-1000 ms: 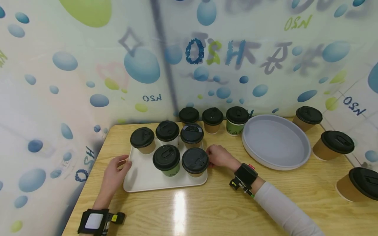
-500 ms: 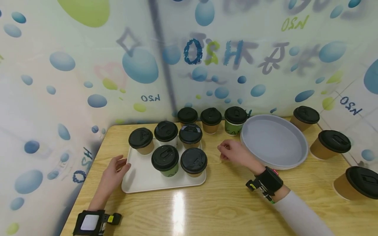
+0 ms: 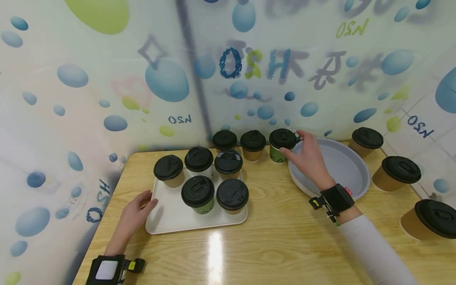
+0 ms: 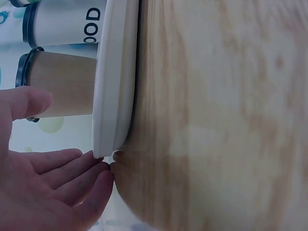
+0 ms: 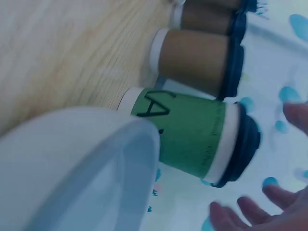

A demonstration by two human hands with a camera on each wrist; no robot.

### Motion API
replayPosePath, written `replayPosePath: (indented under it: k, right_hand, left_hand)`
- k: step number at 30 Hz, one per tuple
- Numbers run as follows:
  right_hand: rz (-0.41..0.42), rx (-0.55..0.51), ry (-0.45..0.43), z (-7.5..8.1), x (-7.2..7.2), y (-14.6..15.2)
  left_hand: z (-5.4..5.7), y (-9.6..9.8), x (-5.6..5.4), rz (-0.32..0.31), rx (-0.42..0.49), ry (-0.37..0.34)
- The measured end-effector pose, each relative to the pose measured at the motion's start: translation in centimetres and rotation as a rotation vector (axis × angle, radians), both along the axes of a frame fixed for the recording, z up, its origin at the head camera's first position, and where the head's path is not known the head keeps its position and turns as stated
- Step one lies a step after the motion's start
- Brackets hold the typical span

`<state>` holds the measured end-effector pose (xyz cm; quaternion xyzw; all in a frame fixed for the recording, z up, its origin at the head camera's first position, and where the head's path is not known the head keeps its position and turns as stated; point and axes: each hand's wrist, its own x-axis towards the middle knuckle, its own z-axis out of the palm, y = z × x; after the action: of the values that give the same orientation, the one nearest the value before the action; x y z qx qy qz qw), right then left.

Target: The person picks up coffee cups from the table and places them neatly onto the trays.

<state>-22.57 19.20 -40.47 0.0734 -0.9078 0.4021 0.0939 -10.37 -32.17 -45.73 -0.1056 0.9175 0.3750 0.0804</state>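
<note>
My left hand [image 3: 135,211] is at the left edge of a white tray [image 3: 171,219], fingers loosely bent, fingertips right at the tray's rim [image 4: 113,96]. On that tray stand several lidded paper coffee cups, among them a green one [image 3: 204,206] and a brown one [image 3: 173,180]. My right hand [image 3: 310,160] reaches over the round grey tray, thumb and fingers spread to either side of a green coffee cup [image 3: 277,154] with a black lid. In the right wrist view, the fingers [image 5: 250,211] lie beside that cup's lid [image 5: 243,147], with a gap between.
Beside the green cup stand two more lidded cups along the wall, one of them brown [image 3: 252,154]. A round grey tray [image 3: 342,166] lies right of it. Three brown cups line the table's right side, the nearest [image 3: 413,221] at the front.
My right hand has left the white tray's right edge, moved right and back to the green cup, and spread its fingers. My left hand stays at the tray's left edge.
</note>
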Motion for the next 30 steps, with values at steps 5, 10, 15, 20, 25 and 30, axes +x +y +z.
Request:
replayPosePath:
  k: [5, 10, 15, 20, 25, 30]
  right_hand:
    - [0.033, 0.071, -0.075, -0.1, -2.2, -0.5]
    - [0.06, 0.112, -0.13, -0.3, -3.6, -1.2]
    - [0.07, 0.167, -0.187, -0.3, -4.6, -1.4]
    - [0.079, 0.189, -0.203, -0.6, -4.9, -1.3]
    - [0.095, 0.179, -0.168, -0.2, -4.1, -1.3]
    - [0.13, 0.161, -0.125, 0.9, -2.0, -1.2]
  left_hand:
    - [-0.2, -0.1, 0.0, -0.007, -0.008, 0.005]
    - [0.0, 0.0, 0.0, -0.009, -0.015, -0.004]
    - [0.1, 0.0, 0.0, -0.007, -0.022, -0.019]
    - [0.0, 0.0, -0.2, -0.009, -0.03, -0.023]
    - [-0.1, -0.1, -0.1, -0.013, -0.032, -0.023]
    - [-0.1, -0.1, 0.0, -0.012, -0.027, -0.023]
